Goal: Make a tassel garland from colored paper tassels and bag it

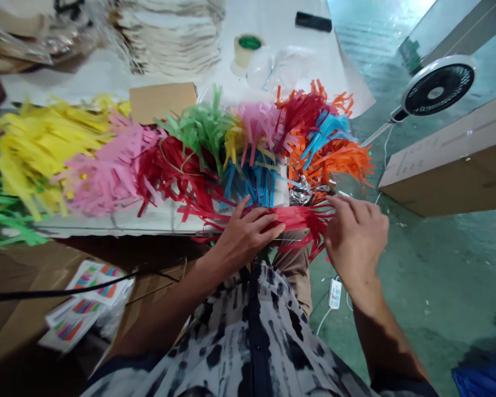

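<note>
A red fringed tissue-paper tassel (pixel 295 217) lies along the table's front edge, its strips spreading at both ends. My left hand (pixel 250 231) is curled over its left part, with the fingers holding it down. At the tassel's right end my right hand (pixel 355 237) is closed, thumb and fingers pinched on the strips; the fingertips are partly hidden. Just behind lie a blue tassel (pixel 250 184), an orange tassel (pixel 343 160) and a piece of crumpled silver foil (pixel 303 193). Dark red fringe (pixel 177 171) is behind my left hand.
Yellow fringe (pixel 53 143), pink fringe (pixel 103 176) and green fringe (pixel 206 124) cover the table's left and middle. Behind them are a tape roll (pixel 240 55) and stacked pale material (pixel 169 38). A fan (pixel 438 91), a carton (pixel 450 165) and a power strip (pixel 334 293) stand at right.
</note>
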`<move>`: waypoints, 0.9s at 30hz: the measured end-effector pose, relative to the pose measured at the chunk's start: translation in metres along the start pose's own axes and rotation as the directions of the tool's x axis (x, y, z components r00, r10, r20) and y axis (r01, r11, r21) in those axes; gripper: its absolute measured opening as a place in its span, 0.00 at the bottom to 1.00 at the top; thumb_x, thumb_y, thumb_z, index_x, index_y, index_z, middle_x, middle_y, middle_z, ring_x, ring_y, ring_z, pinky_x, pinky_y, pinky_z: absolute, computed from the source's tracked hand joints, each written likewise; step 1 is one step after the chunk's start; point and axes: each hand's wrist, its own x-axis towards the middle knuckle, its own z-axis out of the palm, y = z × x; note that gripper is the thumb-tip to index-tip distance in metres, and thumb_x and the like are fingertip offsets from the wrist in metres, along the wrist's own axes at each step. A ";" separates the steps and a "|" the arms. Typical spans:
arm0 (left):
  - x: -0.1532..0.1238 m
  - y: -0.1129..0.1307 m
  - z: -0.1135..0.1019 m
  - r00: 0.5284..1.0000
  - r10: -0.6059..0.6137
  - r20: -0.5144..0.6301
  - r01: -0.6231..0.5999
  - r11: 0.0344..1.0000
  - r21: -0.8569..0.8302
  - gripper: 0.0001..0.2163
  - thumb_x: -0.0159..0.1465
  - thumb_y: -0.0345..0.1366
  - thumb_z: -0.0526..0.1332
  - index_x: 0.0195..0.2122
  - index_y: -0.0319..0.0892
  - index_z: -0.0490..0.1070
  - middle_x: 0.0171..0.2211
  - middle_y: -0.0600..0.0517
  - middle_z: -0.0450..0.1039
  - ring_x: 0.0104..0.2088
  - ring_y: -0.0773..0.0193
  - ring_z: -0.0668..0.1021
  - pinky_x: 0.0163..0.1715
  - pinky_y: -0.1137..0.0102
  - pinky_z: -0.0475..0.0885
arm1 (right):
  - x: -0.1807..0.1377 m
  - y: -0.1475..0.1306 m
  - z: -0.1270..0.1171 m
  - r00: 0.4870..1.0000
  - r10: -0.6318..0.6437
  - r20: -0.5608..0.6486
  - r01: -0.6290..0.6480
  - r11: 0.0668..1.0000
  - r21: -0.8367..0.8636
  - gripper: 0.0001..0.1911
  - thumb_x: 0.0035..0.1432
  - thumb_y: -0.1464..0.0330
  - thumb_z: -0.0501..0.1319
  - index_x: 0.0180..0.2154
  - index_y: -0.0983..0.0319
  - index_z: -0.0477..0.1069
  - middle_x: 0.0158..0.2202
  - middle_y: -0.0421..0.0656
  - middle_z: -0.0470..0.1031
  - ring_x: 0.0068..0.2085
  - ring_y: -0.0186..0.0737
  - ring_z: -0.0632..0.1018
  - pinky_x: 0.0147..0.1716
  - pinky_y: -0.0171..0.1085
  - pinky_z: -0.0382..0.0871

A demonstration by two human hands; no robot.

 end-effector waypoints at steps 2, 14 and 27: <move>0.001 0.005 -0.002 1.000 -0.001 0.014 0.001 0.999 0.032 0.18 0.73 0.32 0.61 0.62 0.51 0.75 0.58 0.48 0.80 0.60 0.51 0.77 0.73 0.34 0.51 | -0.013 -0.008 -0.003 0.981 -0.193 0.020 0.190 0.975 0.117 0.22 0.64 0.74 0.59 0.58 0.57 0.75 0.58 0.46 0.81 0.57 0.53 0.77 0.58 0.53 0.65; -0.054 -0.019 -0.021 0.985 -0.112 -0.134 0.113 0.994 0.003 0.15 0.68 0.28 0.62 0.51 0.51 0.80 0.56 0.52 0.82 0.62 0.50 0.78 0.74 0.35 0.48 | -0.048 -0.019 0.033 0.950 -0.310 0.048 0.303 0.946 0.117 0.19 0.71 0.68 0.62 0.61 0.64 0.74 0.60 0.47 0.80 0.59 0.49 0.80 0.70 0.56 0.54; -0.024 0.039 0.004 0.949 -0.158 -0.272 0.150 0.987 -0.052 0.14 0.69 0.30 0.65 0.55 0.40 0.78 0.51 0.45 0.83 0.52 0.55 0.80 0.55 0.59 0.79 | -0.048 -0.039 0.032 0.957 -0.267 -0.116 0.285 0.939 0.190 0.05 0.68 0.68 0.67 0.45 0.59 0.79 0.46 0.42 0.86 0.50 0.46 0.81 0.68 0.55 0.56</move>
